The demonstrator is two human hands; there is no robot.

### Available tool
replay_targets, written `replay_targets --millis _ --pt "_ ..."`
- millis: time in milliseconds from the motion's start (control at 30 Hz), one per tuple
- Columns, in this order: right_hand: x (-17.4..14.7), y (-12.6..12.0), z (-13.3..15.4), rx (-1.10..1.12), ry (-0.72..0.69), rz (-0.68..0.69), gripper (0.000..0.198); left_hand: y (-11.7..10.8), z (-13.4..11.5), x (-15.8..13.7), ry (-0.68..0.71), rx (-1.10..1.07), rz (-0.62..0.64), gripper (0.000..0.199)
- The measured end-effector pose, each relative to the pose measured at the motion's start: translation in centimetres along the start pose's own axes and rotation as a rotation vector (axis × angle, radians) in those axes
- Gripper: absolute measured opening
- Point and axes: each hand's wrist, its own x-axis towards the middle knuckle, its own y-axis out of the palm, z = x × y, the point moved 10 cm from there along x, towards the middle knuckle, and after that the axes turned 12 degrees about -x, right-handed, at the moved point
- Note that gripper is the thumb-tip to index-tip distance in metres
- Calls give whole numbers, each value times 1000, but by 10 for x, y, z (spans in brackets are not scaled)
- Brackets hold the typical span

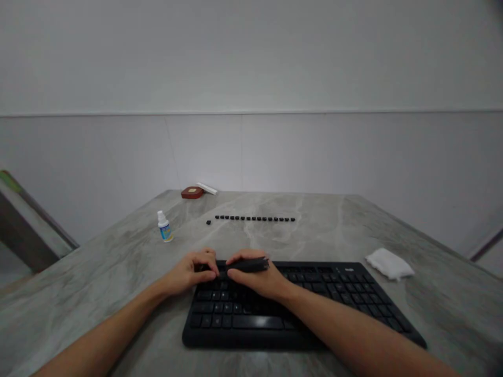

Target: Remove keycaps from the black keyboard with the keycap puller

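Grey marbled counter (118,272), head view; pale wall (275,152) behind. Black keyboard (255,322), below and between the hands. Left hand (190,271): fingers bent at its far left corner; cannot tell whether pinching anything. Right hand (259,279): grasping a dark tool (251,265). Beyond the hands: row of small black keycaps (253,218), one stray keycap (208,222) nearer; apparently already detached, many keys left seated. Left of them: white bottle (164,229). Right: white cloth (390,264).

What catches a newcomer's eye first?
The long, straight row of small black pieces beyond the black keyboard, one piece set apart near its left end. Then the left hand and right hand, close together at the keyboard's far left corner, the right holding a dark tool.
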Motion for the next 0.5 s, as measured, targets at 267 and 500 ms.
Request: replay_targets --millis 267,500 --pt "-3 2 20 -110 -233 -34 20 1 -9 3 -7 41 186 16" --pt "-6 3 27 -180 -340 -22 26 0 -19 1 5 128 201 14"
